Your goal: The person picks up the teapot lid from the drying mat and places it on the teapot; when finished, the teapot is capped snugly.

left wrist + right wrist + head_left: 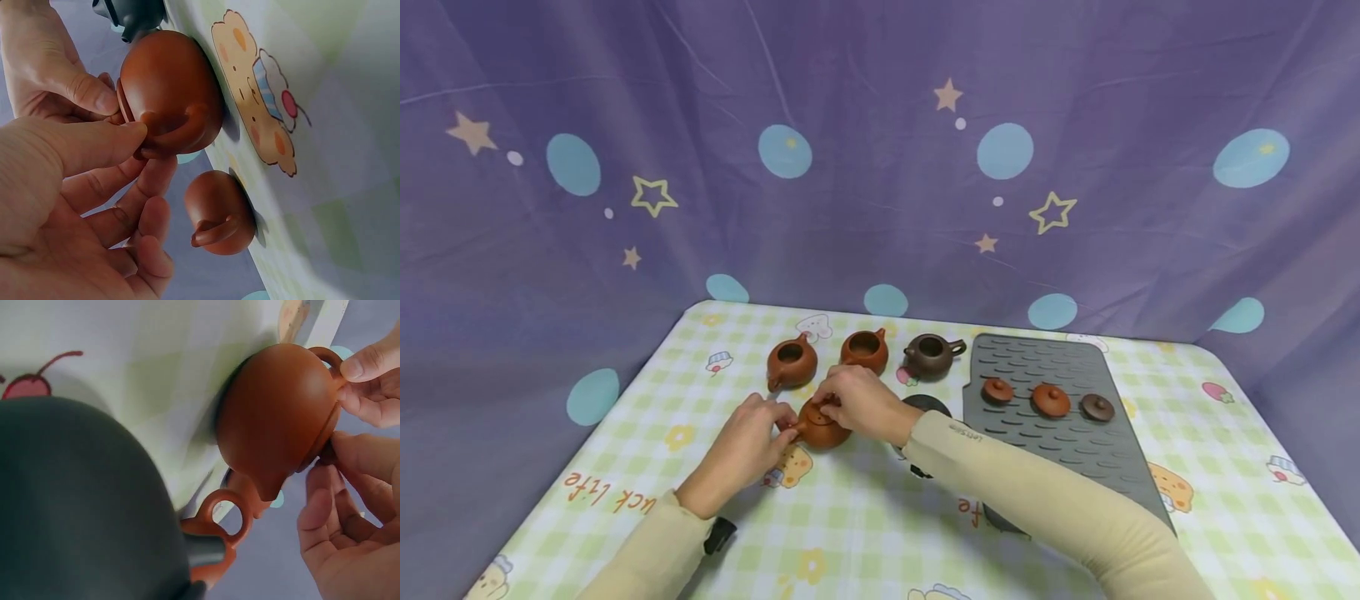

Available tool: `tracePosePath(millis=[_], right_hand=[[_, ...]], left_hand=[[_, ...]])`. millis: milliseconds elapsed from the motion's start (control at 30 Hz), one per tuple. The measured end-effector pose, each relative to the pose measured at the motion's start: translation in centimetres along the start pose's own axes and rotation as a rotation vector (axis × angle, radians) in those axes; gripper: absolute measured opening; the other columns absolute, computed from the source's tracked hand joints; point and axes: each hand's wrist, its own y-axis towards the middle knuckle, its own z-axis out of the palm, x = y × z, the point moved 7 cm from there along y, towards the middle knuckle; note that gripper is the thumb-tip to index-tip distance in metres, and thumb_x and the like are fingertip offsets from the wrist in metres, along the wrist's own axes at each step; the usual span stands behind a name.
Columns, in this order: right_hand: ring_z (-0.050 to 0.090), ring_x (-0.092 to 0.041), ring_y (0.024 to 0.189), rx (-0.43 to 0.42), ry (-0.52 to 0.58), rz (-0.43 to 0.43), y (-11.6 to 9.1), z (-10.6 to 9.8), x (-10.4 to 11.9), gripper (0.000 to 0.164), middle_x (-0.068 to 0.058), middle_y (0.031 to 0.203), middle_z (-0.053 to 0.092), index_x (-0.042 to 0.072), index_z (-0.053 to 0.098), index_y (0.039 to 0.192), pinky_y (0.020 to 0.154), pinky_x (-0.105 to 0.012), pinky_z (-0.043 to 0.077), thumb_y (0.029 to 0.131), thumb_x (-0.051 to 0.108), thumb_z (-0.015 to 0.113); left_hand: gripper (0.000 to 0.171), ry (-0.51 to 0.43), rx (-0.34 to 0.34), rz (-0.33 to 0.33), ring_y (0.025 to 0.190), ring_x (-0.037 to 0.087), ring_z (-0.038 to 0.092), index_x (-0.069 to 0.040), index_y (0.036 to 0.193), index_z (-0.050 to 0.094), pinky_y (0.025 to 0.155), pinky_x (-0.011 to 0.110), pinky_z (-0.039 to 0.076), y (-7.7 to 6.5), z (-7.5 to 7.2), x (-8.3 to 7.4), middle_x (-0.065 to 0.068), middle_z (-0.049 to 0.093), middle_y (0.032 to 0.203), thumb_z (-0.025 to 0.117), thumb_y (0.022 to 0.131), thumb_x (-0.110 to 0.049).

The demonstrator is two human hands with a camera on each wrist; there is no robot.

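The left hand (pixel 748 443) pinches the handle (pixel 181 135) of the orange pot (pixel 823 436) between thumb and fingers. The right hand (pixel 863 403) is closed at the fingertips on the knob (pixel 326 452) of the pot's lid (pixel 812 415). The lid lies over the mouth; whether it is fully seated is hard to tell. The pot stands upright on the cloth (pixel 865 533), between the two hands, its spout (pixel 272 486) pointing away from the left one.

Just past the grip, on its far side, are two lidless red pots: the first (pixel 802 372) beyond the left fingers, the second (pixel 869 363) directly behind the right hand. A brown pot (pixel 928 364), also lidless, stands beyond the grip and to its right. Nearer, just right of the right hand, sits a black pot (pixel 75 506), partly hidden by the right sleeve (pixel 1037 487).

Well to the right of the grip lies a grey mat (pixel 1045 446). On it, in a row running away from the hands, are a small red lid (pixel 997 392), an orange lid (pixel 1050 402) and a brown lid (pixel 1097 408).
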Motion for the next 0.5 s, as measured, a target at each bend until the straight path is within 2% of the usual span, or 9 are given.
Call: tracePosePath(millis=[133,267,367,500], right_hand=[[0.057,-0.008,0.08,0.009,-0.002,0.011,0.0,-0.2,-0.2,0.012,0.005,0.087,0.062,0.013,0.074,0.096,0.069,-0.015,0.044,0.084,0.011,0.072],[0.056,-0.006,0.079,0.019,0.041,0.027,-0.5,-0.9,-0.3,0.011,0.005,0.089,0.061,0.014,0.073,0.095,0.067,-0.015,0.044,0.085,0.013,0.072],[0.059,-0.01,0.08,0.008,0.063,0.031,-1.3,-2.1,-0.4,0.012,0.003,0.094,0.062,0.013,0.072,0.097,0.066,-0.016,0.045,0.085,0.013,0.072],[0.061,-0.014,0.084,-0.038,0.041,0.027,-2.8,-4.3,-1.1,0.015,0.003,0.099,0.062,0.013,0.071,0.1,0.07,-0.02,0.045,0.085,0.013,0.072]], left_hand=[[0.01,-0.004,0.007,-0.003,0.069,0.014,0.045,-0.013,0.078,0.068,0.063,0.03,0.039,0.1,0.1,-0.1,-0.01,0.058,0.07,0.077,0.078,-0.009],[0.01,-0.015,0.02,-0.016,0.07,0.014,0.045,-0.014,0.078,0.068,0.062,0.03,0.039,0.2,0.1,0.0,-0.01,0.058,0.07,0.076,0.079,-0.009],[0.009,-0.022,0.031,-0.031,0.071,0.014,0.045,-0.014,0.077,0.068,0.063,0.03,0.039,0.2,0.1,0.1,-0.011,0.057,0.07,0.076,0.079,-0.011],[0.01,-0.011,0.049,-0.04,0.072,0.015,0.045,-0.015,0.08,0.067,0.066,0.033,0.037,0.3,-0.2,0.2,-0.009,0.056,0.072,0.077,0.078,-0.015]])
